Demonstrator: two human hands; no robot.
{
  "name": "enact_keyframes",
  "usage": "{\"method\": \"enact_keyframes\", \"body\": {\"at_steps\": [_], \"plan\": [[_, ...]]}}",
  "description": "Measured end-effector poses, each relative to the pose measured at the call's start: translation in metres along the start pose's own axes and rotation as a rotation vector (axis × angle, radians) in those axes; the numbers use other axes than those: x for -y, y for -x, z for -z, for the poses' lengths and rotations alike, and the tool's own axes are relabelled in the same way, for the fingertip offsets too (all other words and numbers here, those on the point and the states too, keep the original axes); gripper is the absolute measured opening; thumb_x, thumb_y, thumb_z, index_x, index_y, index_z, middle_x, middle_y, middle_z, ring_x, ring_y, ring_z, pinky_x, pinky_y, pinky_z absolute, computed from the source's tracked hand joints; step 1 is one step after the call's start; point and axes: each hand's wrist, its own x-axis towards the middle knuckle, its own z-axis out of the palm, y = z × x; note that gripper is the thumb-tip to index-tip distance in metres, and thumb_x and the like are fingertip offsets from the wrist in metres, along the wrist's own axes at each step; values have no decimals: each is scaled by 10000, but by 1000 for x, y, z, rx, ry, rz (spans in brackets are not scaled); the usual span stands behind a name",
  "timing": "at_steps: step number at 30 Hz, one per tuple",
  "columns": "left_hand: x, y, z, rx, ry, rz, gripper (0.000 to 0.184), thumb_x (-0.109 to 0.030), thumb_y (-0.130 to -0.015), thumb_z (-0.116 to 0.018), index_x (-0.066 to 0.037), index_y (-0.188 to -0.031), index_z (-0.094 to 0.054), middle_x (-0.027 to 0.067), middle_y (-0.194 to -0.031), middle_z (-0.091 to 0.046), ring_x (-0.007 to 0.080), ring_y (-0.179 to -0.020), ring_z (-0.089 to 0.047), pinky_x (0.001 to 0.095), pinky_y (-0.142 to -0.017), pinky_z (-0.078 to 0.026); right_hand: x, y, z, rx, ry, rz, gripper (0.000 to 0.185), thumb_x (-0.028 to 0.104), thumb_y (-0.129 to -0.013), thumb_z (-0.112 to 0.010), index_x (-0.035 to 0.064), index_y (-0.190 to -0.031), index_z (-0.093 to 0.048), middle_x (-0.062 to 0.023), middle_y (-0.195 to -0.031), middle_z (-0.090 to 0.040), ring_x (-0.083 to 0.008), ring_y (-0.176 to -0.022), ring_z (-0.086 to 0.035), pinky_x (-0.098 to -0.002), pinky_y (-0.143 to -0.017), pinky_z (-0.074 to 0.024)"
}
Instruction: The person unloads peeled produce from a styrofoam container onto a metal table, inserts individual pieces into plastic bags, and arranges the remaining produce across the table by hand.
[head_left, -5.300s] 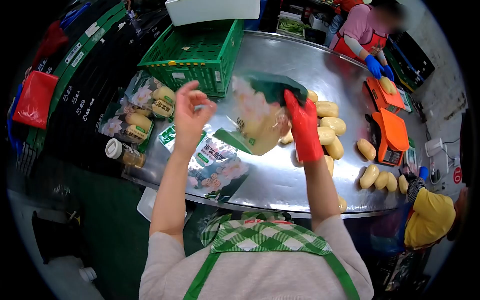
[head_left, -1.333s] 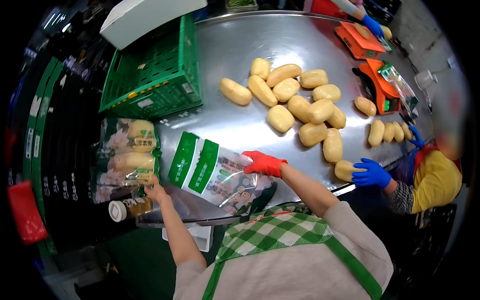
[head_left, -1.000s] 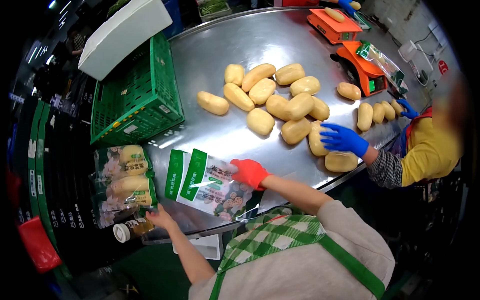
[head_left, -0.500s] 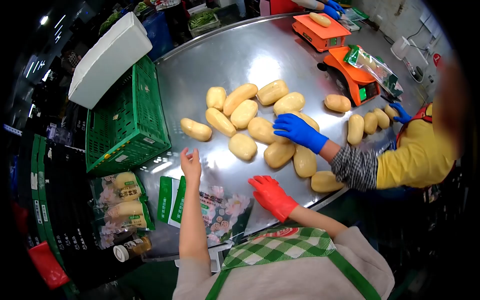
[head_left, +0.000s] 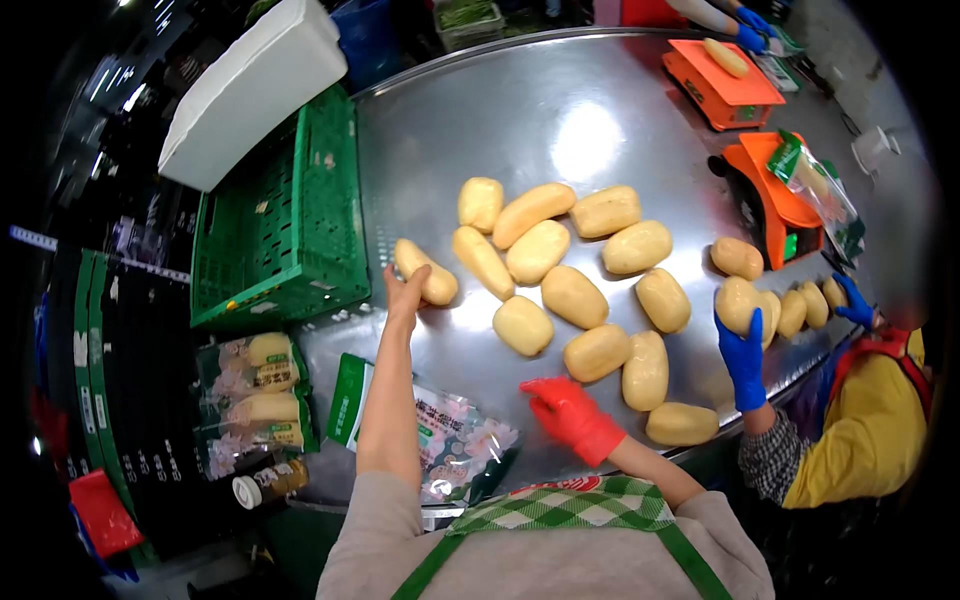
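My bare left hand (head_left: 405,294) is wrapped around the near end of a pale lotus root piece (head_left: 428,268) on the metal table. My right hand (head_left: 574,418), in a red glove, hovers by the table's near edge with fingers loosely apart and nothing in them. Just beyond it lies a lotus root piece (head_left: 597,353), one of several spread over the middle of the table. Under my left forearm are flat printed bags (head_left: 462,440) with green tops and flower pictures, partly hidden by the arm.
At left, a green crate (head_left: 280,220) stands below a white foam box (head_left: 255,90). Filled bags (head_left: 262,405) and a jar (head_left: 270,484) lie near it. Orange scales (head_left: 722,85) stand at far right. A co-worker's blue glove (head_left: 742,365) holds a lotus root piece at right.
My left hand has reached forward and closed on the leftmost lotus root piece. The co-worker's blue glove has left the pile, moving right with a piece. The view has shifted.
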Motion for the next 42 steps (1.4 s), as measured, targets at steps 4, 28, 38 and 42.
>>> {"method": "enact_keyframes", "body": {"at_steps": [4, 28, 38, 42], "plan": [[27, 58, 28, 397, 592, -49, 863, 32, -745, -703, -101, -1475, -262, 133, -1313, -521, 297, -1187, -560, 434, -950, -508, 14, -33, 8, -32, -223, -69, 314, 100, -876, -637, 95, -1190, -646, -154, -1028, -682, -331, -918, -638, -411, -820, -520], [113, 303, -19, 451, -370, -586, 800, -143, -665, -826, -83, -1377, -465, 171, -1228, -593, 317, -1150, -566, 399, -987, -448, 31, 105, 62, -78, 118, -51, 577, 175, -652, -850, 129, -1164, -588, -68, -1216, -577, -302, -1073, -607, -384, -871, -527], [189, 319, 36, 37, -855, -702, 404, -105, -668, -806, -33, -997, -584, 139, -980, -550, 348, -949, -536, 425, -832, -451, 40, 118, 73, 98, 451, -230, 689, 300, -717, -811, 139, -1314, -504, -117, -1085, -553, -342, -964, -624, -434, -770, -531], [193, 317, 36, 12, -914, -743, 265, -66, -733, -723, -30, -961, -594, 145, -946, -554, 345, -915, -546, 434, -794, -464, 28, 124, 77, 150, 420, -281, 700, 345, -765, -765, 133, -1369, -481, -144, -1130, -583, -356, -970, -622, -441, -806, -527]]}}
